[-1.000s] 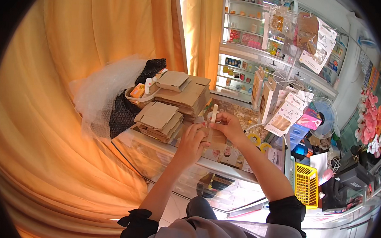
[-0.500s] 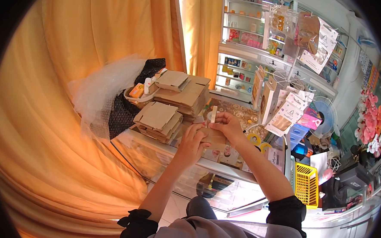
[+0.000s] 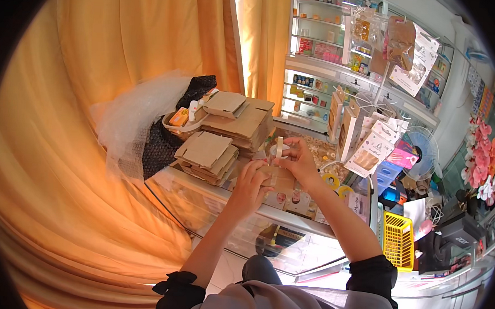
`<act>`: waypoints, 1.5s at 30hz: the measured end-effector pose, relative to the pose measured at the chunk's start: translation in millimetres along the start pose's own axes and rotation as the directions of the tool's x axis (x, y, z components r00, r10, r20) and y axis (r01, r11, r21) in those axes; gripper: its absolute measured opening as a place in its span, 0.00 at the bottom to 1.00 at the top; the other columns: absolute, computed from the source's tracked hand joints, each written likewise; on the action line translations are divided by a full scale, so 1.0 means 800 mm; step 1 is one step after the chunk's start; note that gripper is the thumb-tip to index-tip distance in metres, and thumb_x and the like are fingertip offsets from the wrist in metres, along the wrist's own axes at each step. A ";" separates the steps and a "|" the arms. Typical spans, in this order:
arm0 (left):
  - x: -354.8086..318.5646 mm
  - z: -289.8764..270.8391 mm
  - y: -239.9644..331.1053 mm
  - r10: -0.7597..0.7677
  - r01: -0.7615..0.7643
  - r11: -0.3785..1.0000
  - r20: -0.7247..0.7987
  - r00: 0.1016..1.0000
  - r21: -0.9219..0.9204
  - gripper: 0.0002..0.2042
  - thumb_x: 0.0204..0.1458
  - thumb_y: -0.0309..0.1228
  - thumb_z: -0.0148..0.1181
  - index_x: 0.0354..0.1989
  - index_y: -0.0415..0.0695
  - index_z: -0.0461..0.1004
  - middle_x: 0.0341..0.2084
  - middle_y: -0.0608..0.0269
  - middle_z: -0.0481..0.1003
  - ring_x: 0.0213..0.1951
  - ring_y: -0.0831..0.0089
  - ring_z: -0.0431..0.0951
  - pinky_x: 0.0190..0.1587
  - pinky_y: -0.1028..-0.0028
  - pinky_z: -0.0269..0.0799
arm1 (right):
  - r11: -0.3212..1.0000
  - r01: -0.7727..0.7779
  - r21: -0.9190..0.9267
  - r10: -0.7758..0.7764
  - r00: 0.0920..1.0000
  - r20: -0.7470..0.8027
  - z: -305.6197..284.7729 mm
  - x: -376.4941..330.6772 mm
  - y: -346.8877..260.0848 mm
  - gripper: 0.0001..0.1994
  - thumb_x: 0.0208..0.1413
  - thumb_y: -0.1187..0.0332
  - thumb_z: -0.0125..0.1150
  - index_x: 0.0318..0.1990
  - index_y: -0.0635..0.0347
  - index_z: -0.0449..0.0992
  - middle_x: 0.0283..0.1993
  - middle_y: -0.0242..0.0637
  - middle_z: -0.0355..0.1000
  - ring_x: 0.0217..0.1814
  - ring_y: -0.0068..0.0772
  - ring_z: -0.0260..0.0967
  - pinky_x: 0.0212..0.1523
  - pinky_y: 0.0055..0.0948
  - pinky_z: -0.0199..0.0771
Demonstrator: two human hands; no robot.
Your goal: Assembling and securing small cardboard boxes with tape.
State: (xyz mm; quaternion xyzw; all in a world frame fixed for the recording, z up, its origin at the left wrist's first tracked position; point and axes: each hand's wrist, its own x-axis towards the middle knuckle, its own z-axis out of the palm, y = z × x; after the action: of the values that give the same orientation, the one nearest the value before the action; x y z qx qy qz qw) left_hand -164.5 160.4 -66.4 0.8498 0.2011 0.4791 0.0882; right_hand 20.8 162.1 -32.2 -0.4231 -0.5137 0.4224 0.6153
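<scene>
Across the glass worktop (image 3: 280,215) from me, the right hand (image 3: 301,164) pinches an upright tape roll (image 3: 280,147) at the far edge of a small cardboard box (image 3: 283,180); the left hand (image 3: 251,184) clasps its left end, near stacked folded cartons (image 3: 204,151).

Small brown cardboard box (image 3: 283,180), plain-faced, partly covered by fingers. Sat between both hands, its left end in the grip of the left hand (image 3: 251,181), the right hand (image 3: 294,161) just over its far right side. Narrow cream-coloured ring-shaped roll of tape (image 3: 280,147) stood upright, turned nearly edge-on, just beyond the box's far edge, pinched in the right fingertips.
</scene>
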 end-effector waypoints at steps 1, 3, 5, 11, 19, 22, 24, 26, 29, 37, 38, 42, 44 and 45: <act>0.000 0.000 -0.001 0.013 -0.013 1.000 -0.007 1.000 0.006 0.19 0.42 0.19 0.63 0.42 0.40 0.64 0.52 0.49 0.63 0.55 0.47 0.62 0.55 0.57 0.61 | 1.000 -0.004 -0.001 0.004 1.000 0.001 0.001 0.000 0.000 0.26 0.44 0.82 0.67 0.49 0.57 0.60 0.33 0.35 0.72 0.32 0.21 0.69 0.34 0.20 0.71; -0.001 0.001 -0.005 0.024 -0.024 1.000 -0.017 1.000 0.001 0.19 0.41 0.19 0.63 0.42 0.40 0.64 0.52 0.49 0.63 0.55 0.46 0.62 0.55 0.57 0.61 | 1.000 -0.009 -0.001 0.009 1.000 0.002 0.002 0.001 0.001 0.25 0.44 0.82 0.67 0.47 0.56 0.60 0.33 0.35 0.71 0.32 0.20 0.68 0.34 0.20 0.71; 0.000 0.000 -0.003 0.039 -0.039 0.999 -0.024 0.999 -0.006 0.19 0.41 0.19 0.63 0.42 0.41 0.63 0.52 0.49 0.63 0.55 0.46 0.62 0.55 0.56 0.61 | 1.000 0.010 -0.002 -0.010 1.000 -0.004 0.002 0.001 0.000 0.22 0.44 0.82 0.67 0.43 0.56 0.61 0.32 0.33 0.70 0.31 0.19 0.68 0.33 0.19 0.71; 0.003 -0.002 0.002 0.055 -0.055 0.999 -0.040 0.998 0.002 0.21 0.40 0.18 0.63 0.42 0.42 0.63 0.52 0.49 0.64 0.54 0.46 0.63 0.55 0.56 0.61 | 0.986 0.038 -0.164 -0.026 0.997 0.077 -0.008 0.003 0.011 0.13 0.46 0.78 0.68 0.29 0.58 0.65 0.29 0.27 0.68 0.28 0.16 0.66 0.30 0.17 0.68; 0.001 -0.002 0.001 0.070 -0.062 0.992 -0.068 0.995 0.111 0.17 0.39 0.26 0.67 0.38 0.43 0.68 0.50 0.54 0.67 0.54 0.51 0.66 0.51 0.59 0.64 | 0.938 0.065 -0.340 -0.039 0.996 0.082 -0.004 -0.007 -0.009 0.09 0.47 0.75 0.68 0.27 0.62 0.71 0.29 0.28 0.69 0.26 0.15 0.67 0.27 0.17 0.68; 0.001 -0.001 0.001 0.063 -0.051 0.988 -0.077 0.995 0.148 0.16 0.40 0.28 0.67 0.37 0.44 0.69 0.49 0.55 0.67 0.54 0.53 0.66 0.50 0.60 0.64 | 0.939 0.050 -0.341 -0.023 0.996 0.082 -0.004 -0.008 -0.008 0.09 0.47 0.74 0.69 0.28 0.63 0.71 0.29 0.29 0.69 0.27 0.16 0.69 0.27 0.18 0.69; 0.002 -0.001 0.003 0.050 -0.039 0.988 -0.074 0.996 0.147 0.15 0.41 0.28 0.66 0.37 0.44 0.69 0.49 0.56 0.68 0.54 0.54 0.67 0.49 0.60 0.64 | 0.935 0.039 -0.354 -0.015 0.997 0.070 -0.005 -0.008 -0.007 0.09 0.47 0.74 0.69 0.28 0.63 0.71 0.29 0.30 0.70 0.27 0.17 0.69 0.28 0.18 0.69; 0.002 -0.001 0.003 0.034 -0.022 0.988 -0.074 0.997 0.150 0.15 0.41 0.29 0.66 0.38 0.44 0.70 0.49 0.56 0.68 0.53 0.54 0.67 0.49 0.60 0.65 | 0.929 0.059 -0.364 -0.029 0.996 0.086 -0.006 -0.007 -0.006 0.09 0.47 0.74 0.69 0.30 0.62 0.72 0.30 0.30 0.70 0.27 0.17 0.70 0.28 0.18 0.69; 0.004 -0.001 0.002 -0.007 0.019 0.985 -0.069 0.998 0.169 0.14 0.43 0.29 0.65 0.38 0.44 0.70 0.49 0.57 0.68 0.53 0.55 0.67 0.49 0.60 0.65 | 0.923 0.055 -0.381 -0.023 0.996 0.089 -0.004 -0.008 -0.006 0.09 0.47 0.73 0.68 0.31 0.62 0.71 0.30 0.30 0.69 0.27 0.17 0.70 0.28 0.18 0.69; 0.009 -0.001 0.001 -0.078 0.082 0.990 -0.048 0.996 0.110 0.13 0.46 0.29 0.63 0.39 0.41 0.70 0.48 0.56 0.68 0.52 0.54 0.66 0.50 0.60 0.64 | 0.927 -0.039 -0.373 0.107 0.981 0.161 -0.010 -0.006 -0.007 0.12 0.47 0.72 0.69 0.34 0.59 0.68 0.31 0.30 0.69 0.29 0.17 0.68 0.28 0.17 0.66; 0.009 -0.001 0.001 -0.077 0.082 0.991 -0.047 0.996 0.110 0.13 0.46 0.29 0.63 0.39 0.41 0.70 0.48 0.56 0.68 0.52 0.54 0.66 0.50 0.60 0.64 | 0.933 -0.081 -0.350 0.156 0.969 0.192 -0.009 -0.007 -0.011 0.13 0.47 0.72 0.69 0.35 0.58 0.68 0.32 0.31 0.69 0.30 0.17 0.68 0.29 0.17 0.66; 0.009 -0.002 0.001 -0.100 0.102 0.991 -0.024 0.995 0.090 0.14 0.46 0.30 0.63 0.40 0.41 0.69 0.49 0.55 0.68 0.53 0.53 0.65 0.51 0.59 0.63 | 0.919 -0.018 -0.395 0.116 0.967 0.226 -0.010 -0.011 -0.018 0.14 0.48 0.71 0.69 0.36 0.58 0.66 0.32 0.32 0.69 0.33 0.18 0.68 0.31 0.17 0.66; 0.008 -0.003 0.002 -0.100 0.101 0.991 -0.022 0.995 0.091 0.14 0.47 0.31 0.63 0.40 0.41 0.69 0.49 0.54 0.67 0.53 0.53 0.65 0.51 0.59 0.63 | 0.927 -0.070 -0.370 0.179 0.946 0.271 -0.011 -0.011 -0.023 0.15 0.48 0.70 0.69 0.36 0.58 0.65 0.32 0.30 0.68 0.34 0.18 0.67 0.33 0.18 0.66; 0.008 -0.004 0.002 -0.100 0.101 0.990 -0.017 0.995 0.099 0.14 0.47 0.31 0.63 0.41 0.41 0.69 0.49 0.54 0.67 0.53 0.52 0.65 0.52 0.59 0.63 | 0.927 -0.071 -0.369 0.180 0.946 0.270 -0.010 -0.011 -0.023 0.15 0.48 0.70 0.69 0.36 0.58 0.65 0.32 0.30 0.68 0.34 0.18 0.67 0.33 0.18 0.66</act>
State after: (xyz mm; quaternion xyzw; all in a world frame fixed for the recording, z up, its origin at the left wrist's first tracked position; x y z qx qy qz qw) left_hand -163.9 161.7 -59.6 0.8389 0.2678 0.4688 0.0687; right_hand 29.2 147.5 -18.1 -0.4905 -0.6401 0.4209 0.4153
